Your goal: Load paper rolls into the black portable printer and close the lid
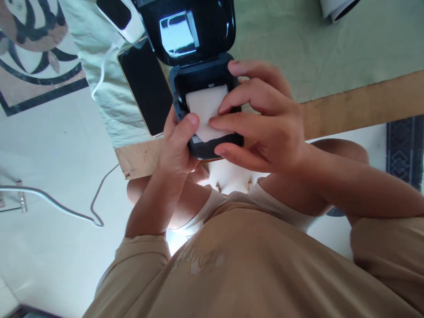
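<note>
Left hand (177,141): closed round the left side of the box (208,151), thumb over its rim. Right hand (276,121): fingers spread, two tips on the white piece (205,104), others at the box's edge. White piece: inside the box, seated to all appearance; paper or cloth, cannot tell. Lid (215,33): raised, not closed. Beside the box: phone (145,86). Beyond: white device (132,20), cable (103,70). Beneath: green cloth (281,39).
</note>
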### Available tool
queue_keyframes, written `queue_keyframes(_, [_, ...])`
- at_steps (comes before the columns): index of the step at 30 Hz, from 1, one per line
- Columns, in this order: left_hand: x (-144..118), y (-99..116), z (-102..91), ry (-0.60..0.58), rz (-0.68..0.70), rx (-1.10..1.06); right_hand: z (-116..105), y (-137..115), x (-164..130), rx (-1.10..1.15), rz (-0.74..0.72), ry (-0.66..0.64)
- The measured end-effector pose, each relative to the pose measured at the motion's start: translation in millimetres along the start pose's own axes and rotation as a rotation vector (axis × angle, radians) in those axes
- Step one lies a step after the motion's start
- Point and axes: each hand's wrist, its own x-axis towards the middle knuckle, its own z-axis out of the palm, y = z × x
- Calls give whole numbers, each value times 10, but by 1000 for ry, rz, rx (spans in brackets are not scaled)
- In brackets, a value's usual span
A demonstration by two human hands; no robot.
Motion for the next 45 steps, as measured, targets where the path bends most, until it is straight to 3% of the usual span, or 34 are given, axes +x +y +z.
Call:
queue_keyframes(4, [-17,2,-6,11,67,44,-20,16,8,70,81,-15])
queue_keyframes(9, [-28,14,8,-12,53,15,-27,43,-5,177,385,-103])
queue_keyframes(12, [-21,0,1,-6,98,0,-21,85,-32,322,403,-224])
queue_keyframes(16, [-17,-8,-13,13,69,43,-32,110,-31,459,439,-295])
queue_keyframes(22, [-2,-9,-18,-42,57,87,-74,81,-7,569,661,-237])
queue_keyframes(26, [-5,-7,-29,-40,53,103,-84,92,-8,600,664,-286])
queue_keyframes(30, [-21,14,-35,-51,80,104,-66,153,55,767,626,-79])
queue_keyframes(33, [-21,23,-24,-73,99,102,-52,228,152,606,580,38])
queue_keyframes(36, [-16,21,-11,-88,94,103,-22,268,223,316,575,-147])
queue_keyframes(38, [-17,16,-14,-80,88,92,9,252,231,240,581,-289])
queue_keyframes(45, [-71,23,-40,-35,2,89,-1,153,123,194,530,-320])
